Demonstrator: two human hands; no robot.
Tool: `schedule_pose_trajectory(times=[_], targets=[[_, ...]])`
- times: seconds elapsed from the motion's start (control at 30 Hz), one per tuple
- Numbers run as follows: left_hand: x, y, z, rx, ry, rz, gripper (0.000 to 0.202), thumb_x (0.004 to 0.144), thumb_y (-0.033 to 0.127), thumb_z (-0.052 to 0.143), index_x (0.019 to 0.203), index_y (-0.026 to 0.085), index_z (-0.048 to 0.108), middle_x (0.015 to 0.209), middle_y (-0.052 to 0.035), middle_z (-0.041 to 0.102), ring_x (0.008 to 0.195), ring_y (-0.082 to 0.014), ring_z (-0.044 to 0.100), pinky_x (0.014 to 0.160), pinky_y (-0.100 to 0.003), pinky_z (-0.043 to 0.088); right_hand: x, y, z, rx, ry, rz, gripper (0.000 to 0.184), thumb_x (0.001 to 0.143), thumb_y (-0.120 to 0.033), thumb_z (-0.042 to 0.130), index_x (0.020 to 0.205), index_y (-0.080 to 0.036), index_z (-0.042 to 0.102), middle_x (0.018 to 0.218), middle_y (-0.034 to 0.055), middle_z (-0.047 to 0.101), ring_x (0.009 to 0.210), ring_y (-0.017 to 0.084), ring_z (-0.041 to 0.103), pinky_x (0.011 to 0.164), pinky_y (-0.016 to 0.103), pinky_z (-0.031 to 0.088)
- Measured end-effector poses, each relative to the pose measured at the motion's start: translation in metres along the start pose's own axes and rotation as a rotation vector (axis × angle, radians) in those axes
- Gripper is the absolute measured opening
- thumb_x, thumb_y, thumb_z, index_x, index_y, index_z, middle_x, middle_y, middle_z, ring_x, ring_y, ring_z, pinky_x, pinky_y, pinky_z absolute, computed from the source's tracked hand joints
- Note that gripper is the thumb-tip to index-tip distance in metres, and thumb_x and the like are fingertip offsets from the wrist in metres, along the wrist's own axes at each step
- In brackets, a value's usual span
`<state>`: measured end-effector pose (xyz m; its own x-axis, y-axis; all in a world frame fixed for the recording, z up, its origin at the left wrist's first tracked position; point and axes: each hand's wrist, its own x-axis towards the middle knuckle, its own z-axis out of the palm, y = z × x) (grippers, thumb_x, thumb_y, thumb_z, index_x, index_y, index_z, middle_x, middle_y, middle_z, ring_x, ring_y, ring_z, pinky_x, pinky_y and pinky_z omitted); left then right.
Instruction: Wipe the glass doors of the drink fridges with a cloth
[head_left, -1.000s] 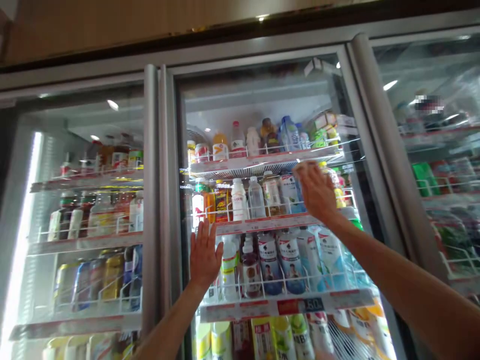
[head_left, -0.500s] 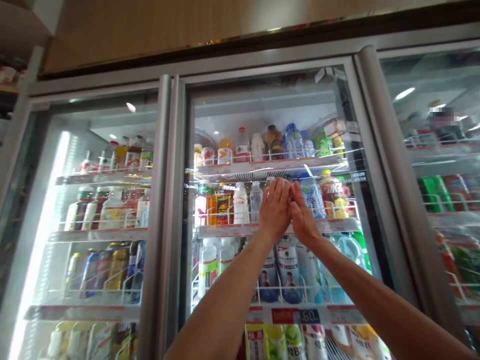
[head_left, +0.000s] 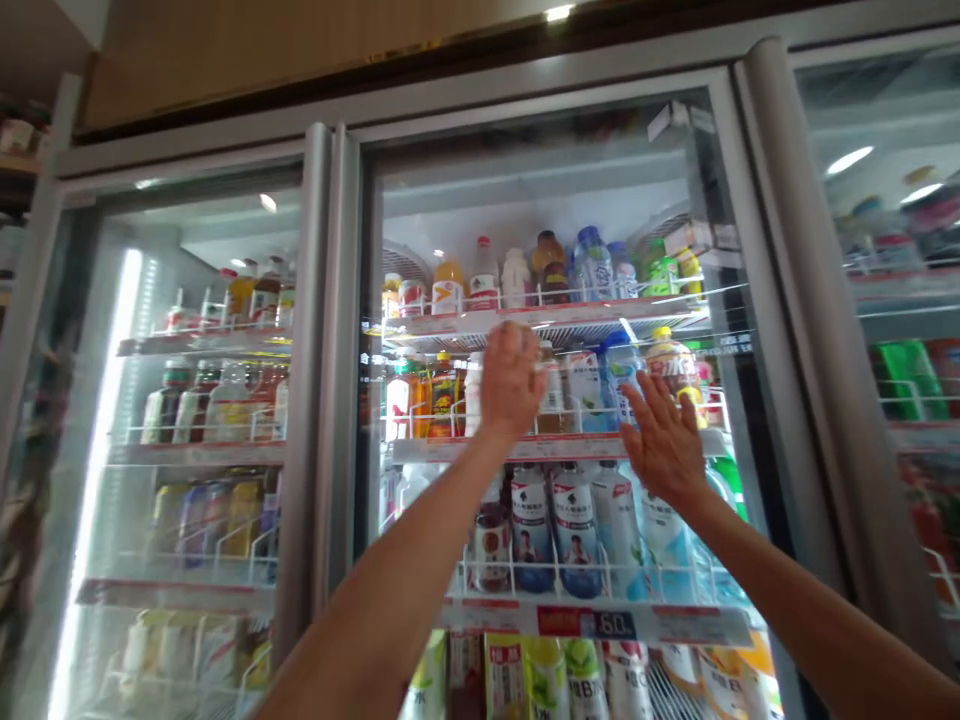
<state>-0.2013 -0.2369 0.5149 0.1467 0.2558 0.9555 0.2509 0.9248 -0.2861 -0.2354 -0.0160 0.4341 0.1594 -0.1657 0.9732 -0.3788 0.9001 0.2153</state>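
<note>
My left hand [head_left: 512,380] is raised in front of the middle cooler door, over the second shelf. Its back faces me, slightly blurred, with the fingers pointing up and nothing visible in them. To the right, my right hand [head_left: 664,440] is open with fingers spread, palm toward the door. Whether either palm touches the glass I cannot tell. Behind my hands are a blue-capped bottle [head_left: 621,370], a yellow-capped bottle [head_left: 667,352] and a white-labelled bottle [head_left: 585,385]. Part of a white bottle [head_left: 472,395] is hidden by my left hand.
Silver door frames [head_left: 799,300] run beside the middle door, with another glass-fronted section [head_left: 210,230] on the left. Bottles with blue and white labels [head_left: 574,530] stand on the shelf below my hands. A dark price sign [head_left: 615,625] hangs at the lower shelf edge.
My hands were together in front of the second shelf and have moved apart, the left one leftward and up, the right one rightward. The right fingers have spread. The view has shifted slightly.
</note>
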Motion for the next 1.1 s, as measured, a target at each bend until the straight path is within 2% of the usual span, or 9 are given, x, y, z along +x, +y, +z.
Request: schedule_pose_trajectory(times=[0.1, 0.2, 0.33, 0.43, 0.53, 0.6, 0.77, 0.97, 1.1], targets=[[-0.011, 0.023, 0.008, -0.037, -0.101, 0.189, 0.039, 0.084, 0.025, 0.044, 0.123, 0.023, 0.050, 0.144, -0.0047, 0.034, 0.137, -0.0228, 0.017, 0.109, -0.044, 0.028, -0.002, 0.005, 0.000, 0.024, -0.011, -0.021, 0.055, 0.090, -0.034, 0.036, 0.142, -0.025, 0.018, 0.147, 0.0061, 0.027, 0.136, 0.021, 0.021, 0.110, 0.045, 0.015], [-0.019, -0.032, -0.025, 0.046, -0.123, 0.054, 0.040, 0.083, 0.018, 0.041, 0.121, 0.023, 0.051, 0.142, -0.0051, 0.037, 0.135, -0.0218, 0.025, 0.108, -0.045, 0.028, -0.005, 0.006, 0.000, 0.015, -0.007, -0.030, 0.054, 0.090, -0.033, 0.036, 0.141, -0.024, 0.021, 0.146, 0.0072, 0.030, 0.136, 0.021, 0.022, 0.109, 0.045, 0.018], [-0.013, -0.106, -0.063, 0.186, 0.084, -0.388, 0.045, 0.083, 0.017, 0.037, 0.127, 0.009, 0.044, 0.144, -0.0167, 0.030, 0.135, -0.0275, 0.023, 0.109, -0.053, 0.023, -0.005, 0.001, -0.001, -0.009, -0.001, 0.008, 0.054, 0.090, -0.035, 0.037, 0.140, -0.022, 0.025, 0.144, 0.0087, 0.032, 0.136, 0.022, 0.023, 0.109, 0.046, 0.019], [-0.013, -0.081, -0.049, 0.183, 0.079, -0.339, 0.046, 0.084, 0.018, 0.037, 0.128, 0.009, 0.044, 0.145, -0.0160, 0.028, 0.137, -0.0259, 0.018, 0.111, -0.048, 0.022, -0.006, 0.000, -0.001, -0.013, 0.012, 0.008, 0.052, 0.090, -0.034, 0.037, 0.139, -0.021, 0.027, 0.144, 0.0092, 0.032, 0.135, 0.022, 0.024, 0.109, 0.046, 0.019], [-0.020, -0.046, -0.029, 0.093, -0.101, 0.004, 0.041, 0.086, 0.024, 0.039, 0.126, 0.022, 0.048, 0.144, -0.0043, 0.032, 0.138, -0.0204, 0.017, 0.111, -0.042, 0.025, -0.007, 0.004, 0.001, -0.004, 0.025, -0.023, 0.050, 0.090, -0.032, 0.036, 0.138, -0.019, 0.030, 0.145, 0.0094, 0.032, 0.135, 0.023, 0.025, 0.109, 0.046, 0.019], [-0.025, -0.053, -0.033, 0.063, -0.171, 0.085, 0.038, 0.087, 0.027, 0.039, 0.124, 0.025, 0.049, 0.144, -0.0021, 0.034, 0.137, -0.0187, 0.020, 0.111, -0.041, 0.026, -0.008, 0.005, 0.001, -0.001, 0.031, -0.038, 0.050, 0.090, -0.031, 0.036, 0.137, -0.018, 0.031, 0.144, 0.0096, 0.032, 0.135, 0.023, 0.025, 0.109, 0.046, 0.019], [-0.023, -0.101, -0.059, 0.160, 0.098, -0.324, 0.044, 0.088, 0.022, 0.031, 0.129, 0.012, 0.042, 0.146, -0.0154, 0.026, 0.138, -0.0251, 0.016, 0.110, -0.051, 0.021, -0.007, 0.001, 0.000, 0.007, 0.026, 0.000, 0.050, 0.089, -0.032, 0.038, 0.137, -0.018, 0.032, 0.144, 0.0098, 0.033, 0.135, 0.023, 0.026, 0.109, 0.047, 0.019], [-0.019, -0.067, -0.037, 0.050, -0.136, 0.105, 0.039, 0.086, 0.024, 0.039, 0.124, 0.025, 0.049, 0.144, -0.0037, 0.033, 0.137, -0.0188, 0.020, 0.109, -0.043, 0.027, -0.008, 0.002, 0.002, 0.022, 0.019, -0.003, 0.050, 0.089, -0.031, 0.036, 0.138, -0.020, 0.030, 0.146, 0.0078, 0.029, 0.135, 0.022, 0.024, 0.110, 0.046, 0.016], [-0.002, -0.089, -0.046, 0.117, 0.070, -0.252, 0.042, 0.086, 0.022, 0.036, 0.126, 0.017, 0.046, 0.145, -0.0104, 0.029, 0.137, -0.0224, 0.018, 0.110, -0.048, 0.023, -0.008, 0.002, 0.002, 0.032, -0.003, 0.025, 0.055, 0.088, -0.030, 0.039, 0.140, -0.024, 0.025, 0.147, 0.0059, 0.028, 0.136, 0.021, 0.023, 0.111, 0.046, 0.014]])
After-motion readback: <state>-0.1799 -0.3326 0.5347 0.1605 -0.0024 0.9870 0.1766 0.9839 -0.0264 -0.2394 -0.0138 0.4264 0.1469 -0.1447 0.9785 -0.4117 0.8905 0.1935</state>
